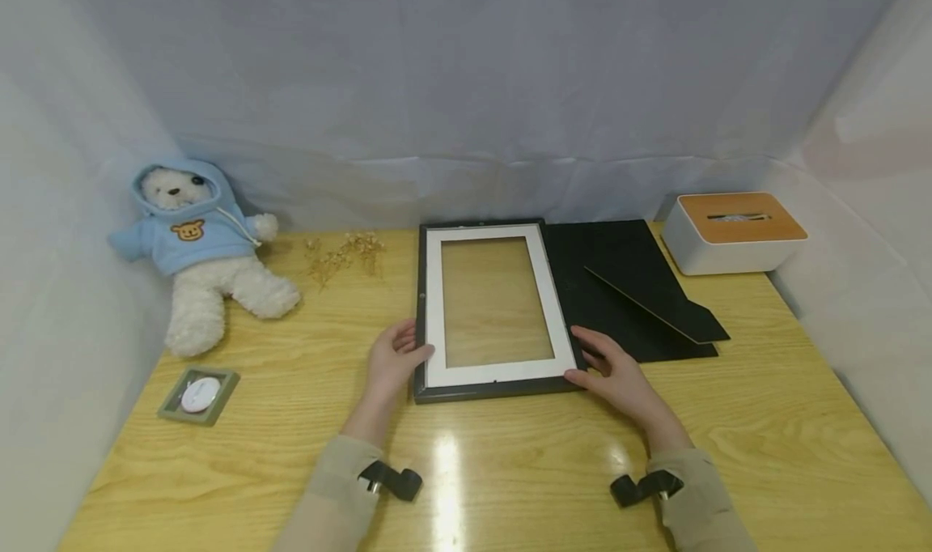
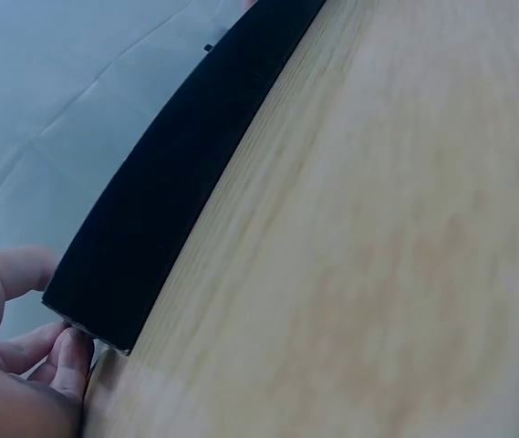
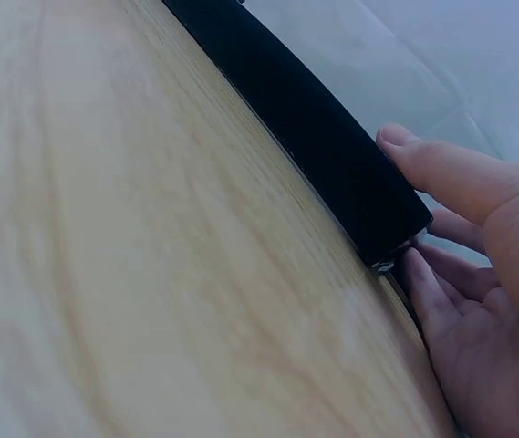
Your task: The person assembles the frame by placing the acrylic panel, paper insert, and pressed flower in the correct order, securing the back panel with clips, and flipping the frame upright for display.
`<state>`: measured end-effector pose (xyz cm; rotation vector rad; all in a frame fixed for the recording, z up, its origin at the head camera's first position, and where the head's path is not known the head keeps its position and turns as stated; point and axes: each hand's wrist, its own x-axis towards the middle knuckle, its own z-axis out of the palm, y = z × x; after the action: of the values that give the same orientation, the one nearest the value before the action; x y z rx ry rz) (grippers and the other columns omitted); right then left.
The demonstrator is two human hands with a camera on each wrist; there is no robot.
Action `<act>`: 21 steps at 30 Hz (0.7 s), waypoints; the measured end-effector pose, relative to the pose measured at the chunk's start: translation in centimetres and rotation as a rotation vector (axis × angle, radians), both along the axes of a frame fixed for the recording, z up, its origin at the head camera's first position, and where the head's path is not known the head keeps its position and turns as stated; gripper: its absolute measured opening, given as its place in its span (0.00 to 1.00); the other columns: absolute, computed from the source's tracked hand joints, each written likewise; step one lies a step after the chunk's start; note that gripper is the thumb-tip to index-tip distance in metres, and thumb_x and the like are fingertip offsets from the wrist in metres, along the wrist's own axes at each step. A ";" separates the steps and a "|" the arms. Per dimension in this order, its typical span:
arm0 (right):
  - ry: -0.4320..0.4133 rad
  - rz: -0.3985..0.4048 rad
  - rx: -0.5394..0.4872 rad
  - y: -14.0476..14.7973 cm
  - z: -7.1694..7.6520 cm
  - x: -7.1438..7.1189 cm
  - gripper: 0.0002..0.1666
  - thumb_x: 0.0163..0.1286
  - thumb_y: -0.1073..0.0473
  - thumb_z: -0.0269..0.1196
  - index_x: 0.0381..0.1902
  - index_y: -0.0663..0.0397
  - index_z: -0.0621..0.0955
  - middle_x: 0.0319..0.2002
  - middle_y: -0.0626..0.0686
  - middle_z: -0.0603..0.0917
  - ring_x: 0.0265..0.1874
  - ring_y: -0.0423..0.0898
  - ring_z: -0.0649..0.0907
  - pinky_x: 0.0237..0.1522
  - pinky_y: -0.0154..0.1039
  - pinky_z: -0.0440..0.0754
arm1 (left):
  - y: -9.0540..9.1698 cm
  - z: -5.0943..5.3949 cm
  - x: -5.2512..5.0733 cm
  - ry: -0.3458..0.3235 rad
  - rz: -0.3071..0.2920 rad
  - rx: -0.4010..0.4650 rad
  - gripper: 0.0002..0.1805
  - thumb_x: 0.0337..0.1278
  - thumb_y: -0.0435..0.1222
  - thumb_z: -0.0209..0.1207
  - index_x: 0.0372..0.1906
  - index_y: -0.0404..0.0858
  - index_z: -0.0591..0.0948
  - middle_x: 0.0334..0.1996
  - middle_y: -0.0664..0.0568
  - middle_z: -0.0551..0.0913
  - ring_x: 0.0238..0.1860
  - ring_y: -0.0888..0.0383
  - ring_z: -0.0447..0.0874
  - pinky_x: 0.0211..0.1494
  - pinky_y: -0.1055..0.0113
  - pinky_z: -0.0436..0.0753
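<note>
A black picture frame (image 1: 466, 392) with a white mat (image 1: 502, 370) inside it lies face up in the head view, and the wooden tabletop shows through its window. My left hand (image 1: 393, 362) grips its lower left side, thumb over the front and fingers at the outer edge. On the lower right corner, my right hand (image 1: 615, 374) holds the frame between thumb and fingers. Both wrist views show the frame's dark side (image 2: 177, 173) close to the table, fingertips at its corners. Partly covered by the frame, a black backing board (image 1: 582, 240) with a raised stand leg (image 1: 655, 305) lies to the right.
A white tissue box (image 1: 735, 256) with an orange-brown lid stands at the back right. On the left sit a plush bear (image 1: 200, 244) in a blue hoodie, dried flowers (image 1: 345, 256) and a small green case (image 1: 171, 406) holding a round white item. Pale curtains surround the table.
</note>
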<state>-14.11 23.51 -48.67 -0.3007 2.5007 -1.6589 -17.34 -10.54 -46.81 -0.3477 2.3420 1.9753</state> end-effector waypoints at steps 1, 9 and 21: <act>-0.002 -0.002 0.001 0.0 0.0 0.0 0.42 0.59 0.59 0.70 0.70 0.54 0.66 0.69 0.59 0.61 0.68 0.56 0.62 0.64 0.42 0.67 | 0.0 0.0 0.0 0.003 -0.002 0.000 0.34 0.47 0.22 0.65 0.63 0.27 0.68 0.56 0.35 0.74 0.56 0.44 0.73 0.60 0.59 0.74; -0.013 -0.001 -0.005 -0.1 0.1 0.0 0.42 0.59 0.63 0.69 0.70 0.57 0.65 0.69 0.60 0.61 0.68 0.57 0.62 0.64 0.43 0.66 | -0.1 -0.5 0.0 0.029 -0.003 0.031 0.34 0.47 0.20 0.64 0.63 0.26 0.68 0.56 0.35 0.73 0.56 0.43 0.73 0.60 0.59 0.74; -0.005 0.010 -0.035 0.1 0.0 0.0 0.42 0.59 0.58 0.70 0.70 0.53 0.66 0.69 0.58 0.61 0.68 0.54 0.62 0.64 0.41 0.66 | -0.3 -0.8 0.2 0.053 0.005 -0.007 0.31 0.49 0.24 0.65 0.62 0.28 0.71 0.54 0.37 0.75 0.55 0.46 0.74 0.59 0.60 0.75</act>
<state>-14.07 23.57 -48.71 -0.3117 2.4652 -1.6995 -17.18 -10.87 -47.65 -0.3062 2.3822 2.0039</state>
